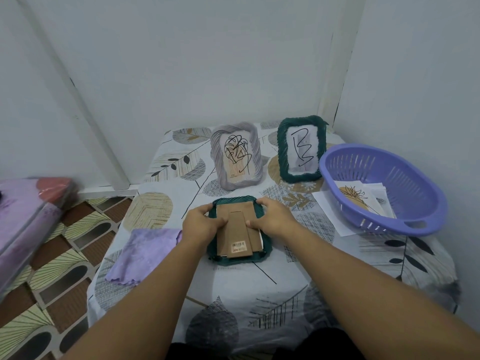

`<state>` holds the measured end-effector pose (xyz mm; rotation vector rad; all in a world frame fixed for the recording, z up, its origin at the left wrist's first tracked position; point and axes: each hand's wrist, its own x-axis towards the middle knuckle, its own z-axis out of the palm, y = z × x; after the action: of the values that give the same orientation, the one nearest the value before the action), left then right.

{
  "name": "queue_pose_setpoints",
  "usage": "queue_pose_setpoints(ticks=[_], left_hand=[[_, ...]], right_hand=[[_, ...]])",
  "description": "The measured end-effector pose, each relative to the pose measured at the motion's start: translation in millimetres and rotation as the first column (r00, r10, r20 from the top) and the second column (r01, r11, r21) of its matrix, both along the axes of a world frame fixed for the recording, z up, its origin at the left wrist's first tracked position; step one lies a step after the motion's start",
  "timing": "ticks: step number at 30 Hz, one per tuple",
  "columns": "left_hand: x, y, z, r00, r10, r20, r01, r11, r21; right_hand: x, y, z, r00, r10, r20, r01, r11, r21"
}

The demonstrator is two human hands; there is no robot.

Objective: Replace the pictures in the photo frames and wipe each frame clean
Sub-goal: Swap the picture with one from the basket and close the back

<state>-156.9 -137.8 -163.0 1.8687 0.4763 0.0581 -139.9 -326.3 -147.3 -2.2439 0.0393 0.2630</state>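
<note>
The face-down green frame (237,231) lies between both hands, left fingers (217,224) and right fingers (253,224) curled, gripping its cardboard back (237,229).

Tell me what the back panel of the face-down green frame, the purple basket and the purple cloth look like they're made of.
Brown back panel: looks like matte cardboard or fibreboard, plain brown with a barcode sticker. Purple slotted oval basket: moulded plastic, slightly glossy, uniform slots. Lilac cloth: soft fabric, perhaps microfibre, with limp folds and a wavy edge.

One head-worn wide view looks forward and down from above the bench (233,281), close; both forearms reach in from the lower edge
</note>
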Motion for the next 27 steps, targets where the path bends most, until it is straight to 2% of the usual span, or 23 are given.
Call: queue_pose_setpoints(ticks=[3, 8, 14, 27], left_hand=[[2.2, -0.1, -1.9, 1.000, 0.007, -0.005, -0.008, 0.997, -0.071], [4.3, -1.7, -4.3, 1.000, 0.013, -0.023, -0.015, 0.994, -0.107], [4.2, 0.0, -7.0, 1.000, 0.025, 0.004, -0.025, 0.999, -0.044], [7.4, 3.0, -6.5, 1.000, -0.029, -0.002, 0.029, 0.998, -0.050]], right_hand=[[-0.8, -0.4, -1.2, 1.000, -0.005, 0.003, 0.005, 1.000, 0.012], [-0.3, 0.1, -3.0, 1.000, -0.016, -0.004, 0.016, 0.999, 0.031], [-0.6, -0.9, -2.9, 1.000, -0.012, -0.008, 0.013, 0.999, 0.041], [0.7, -2.6, -6.0, 1.000, -0.016, -0.014, 0.018, 0.994, 0.108]])
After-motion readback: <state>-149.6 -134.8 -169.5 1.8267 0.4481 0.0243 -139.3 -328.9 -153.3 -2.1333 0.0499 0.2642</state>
